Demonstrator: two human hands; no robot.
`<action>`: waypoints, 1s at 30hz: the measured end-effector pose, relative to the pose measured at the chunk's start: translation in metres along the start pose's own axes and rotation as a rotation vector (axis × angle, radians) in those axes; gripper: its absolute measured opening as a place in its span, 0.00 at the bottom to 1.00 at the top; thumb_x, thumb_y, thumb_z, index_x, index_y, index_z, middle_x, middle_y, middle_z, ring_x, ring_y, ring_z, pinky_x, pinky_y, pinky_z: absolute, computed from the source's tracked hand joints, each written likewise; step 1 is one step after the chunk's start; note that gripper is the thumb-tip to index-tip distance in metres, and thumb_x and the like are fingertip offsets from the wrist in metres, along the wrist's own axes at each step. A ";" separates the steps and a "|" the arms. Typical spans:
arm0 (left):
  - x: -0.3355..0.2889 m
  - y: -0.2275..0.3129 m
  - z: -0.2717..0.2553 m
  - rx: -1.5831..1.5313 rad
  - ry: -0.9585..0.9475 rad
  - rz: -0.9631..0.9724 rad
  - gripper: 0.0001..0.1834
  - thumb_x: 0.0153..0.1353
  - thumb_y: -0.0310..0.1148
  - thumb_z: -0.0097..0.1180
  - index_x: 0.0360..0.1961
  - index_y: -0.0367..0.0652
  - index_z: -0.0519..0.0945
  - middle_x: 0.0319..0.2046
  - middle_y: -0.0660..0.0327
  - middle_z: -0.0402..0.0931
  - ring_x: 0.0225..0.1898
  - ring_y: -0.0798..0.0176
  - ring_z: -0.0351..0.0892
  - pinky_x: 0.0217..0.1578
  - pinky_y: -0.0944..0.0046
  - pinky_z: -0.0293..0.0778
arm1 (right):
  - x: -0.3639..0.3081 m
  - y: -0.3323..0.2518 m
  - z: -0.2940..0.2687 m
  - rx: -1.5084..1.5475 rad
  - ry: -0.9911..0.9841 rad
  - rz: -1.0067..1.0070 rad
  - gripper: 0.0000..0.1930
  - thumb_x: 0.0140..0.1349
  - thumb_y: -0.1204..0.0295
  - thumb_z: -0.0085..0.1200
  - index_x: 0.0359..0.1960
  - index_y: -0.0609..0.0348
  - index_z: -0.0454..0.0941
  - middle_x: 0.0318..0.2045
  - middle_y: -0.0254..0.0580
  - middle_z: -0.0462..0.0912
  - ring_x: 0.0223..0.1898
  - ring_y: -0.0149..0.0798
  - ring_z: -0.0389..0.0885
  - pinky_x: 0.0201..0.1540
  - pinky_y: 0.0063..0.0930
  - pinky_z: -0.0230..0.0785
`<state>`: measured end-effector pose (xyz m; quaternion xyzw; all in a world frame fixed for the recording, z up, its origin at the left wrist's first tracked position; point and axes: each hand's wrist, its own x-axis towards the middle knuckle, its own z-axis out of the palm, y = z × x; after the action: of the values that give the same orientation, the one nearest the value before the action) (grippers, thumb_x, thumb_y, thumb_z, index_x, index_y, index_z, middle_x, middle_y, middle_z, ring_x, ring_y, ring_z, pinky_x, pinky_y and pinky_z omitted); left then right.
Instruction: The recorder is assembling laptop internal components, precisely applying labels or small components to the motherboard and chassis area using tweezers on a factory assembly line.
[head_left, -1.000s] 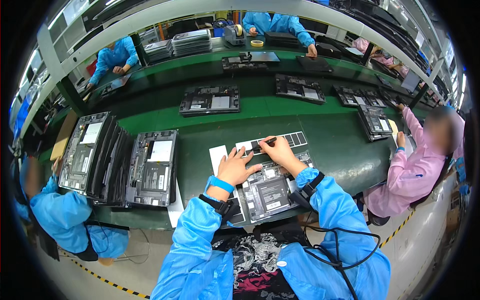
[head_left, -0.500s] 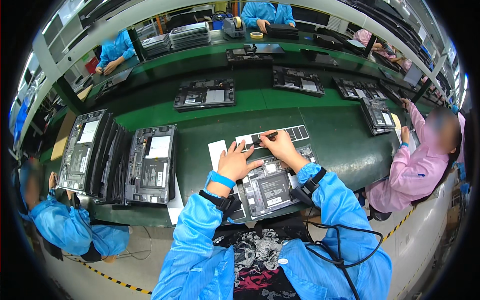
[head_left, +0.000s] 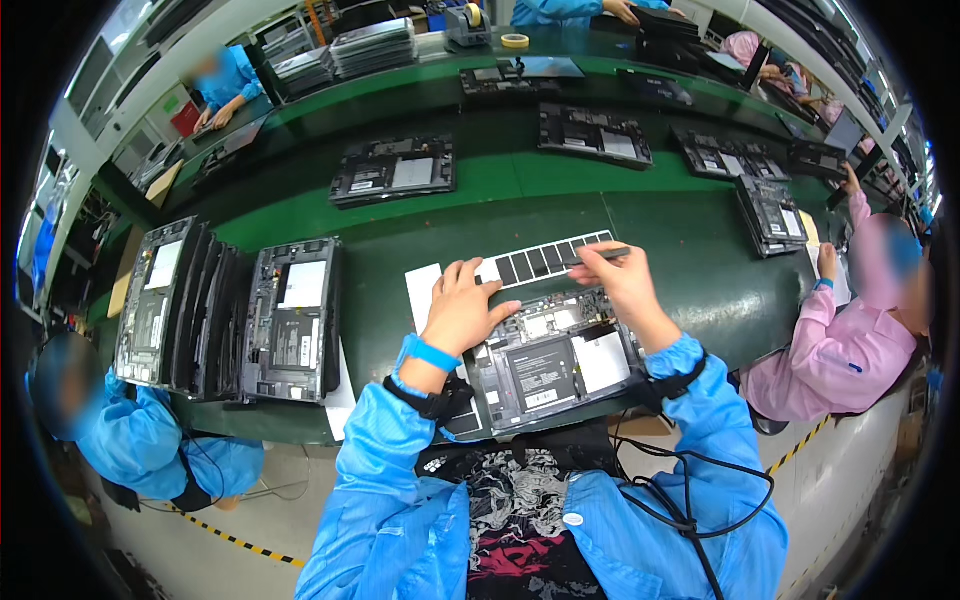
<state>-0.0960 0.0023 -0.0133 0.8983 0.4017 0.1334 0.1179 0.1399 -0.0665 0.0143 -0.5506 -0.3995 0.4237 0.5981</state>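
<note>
In front of me lies an opened laptop base (head_left: 487, 385) with its battery and a white panel showing. Beyond its far edge is a white strip (head_left: 487, 272) bearing a row of black rectangular pads (head_left: 538, 262). My left hand (head_left: 460, 312) lies spread at the strip's left end, its thumb over the laptop base's far-left corner. Between the fingertips of my right hand (head_left: 628, 283) is a slim dark pen-like tool (head_left: 604, 256). Its tip hovers close to the strip's right part; whether it touches a pad I cannot tell.
At my left stand a tilted pile of laptop bases (head_left: 160, 305) and another stack (head_left: 290, 325). More bases lie across the green bench (head_left: 400, 172). A co-worker in pink (head_left: 835, 345) sits at right, one in blue (head_left: 130, 440) at left. A black cable (head_left: 690, 475) hangs by my right sleeve.
My right hand has moved right along the strip with the tool, away from my left hand, uncovering more of the pads. My left hand stays spread in place. The view has shifted slightly.
</note>
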 end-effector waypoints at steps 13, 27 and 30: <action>0.008 0.067 0.011 -0.775 -0.238 -0.338 0.18 0.62 0.36 0.57 0.41 0.27 0.74 0.21 0.56 0.78 0.17 0.67 0.76 0.19 0.68 0.70 | -0.023 0.026 -0.044 0.073 -0.106 0.197 0.12 0.62 0.73 0.56 0.40 0.72 0.77 0.30 0.49 0.83 0.32 0.38 0.85 0.33 0.23 0.78; 0.021 0.067 0.017 -0.892 -0.237 -0.474 0.11 0.60 0.32 0.58 0.31 0.31 0.79 0.20 0.60 0.79 0.15 0.73 0.71 0.16 0.72 0.66 | -0.021 0.028 -0.045 0.102 -0.147 0.203 0.10 0.62 0.76 0.55 0.40 0.73 0.77 0.32 0.51 0.83 0.35 0.39 0.85 0.38 0.25 0.80; 0.024 0.070 0.020 -0.816 -0.228 -0.497 0.12 0.59 0.32 0.59 0.29 0.31 0.79 0.18 0.61 0.78 0.14 0.73 0.71 0.15 0.71 0.66 | -0.020 0.031 -0.046 0.100 -0.157 0.189 0.09 0.62 0.78 0.54 0.41 0.73 0.77 0.33 0.51 0.83 0.36 0.38 0.85 0.40 0.25 0.80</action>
<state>-0.0254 -0.0270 -0.0065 0.6647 0.5034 0.1486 0.5317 0.1751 -0.0988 -0.0202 -0.5204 -0.3700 0.5393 0.5491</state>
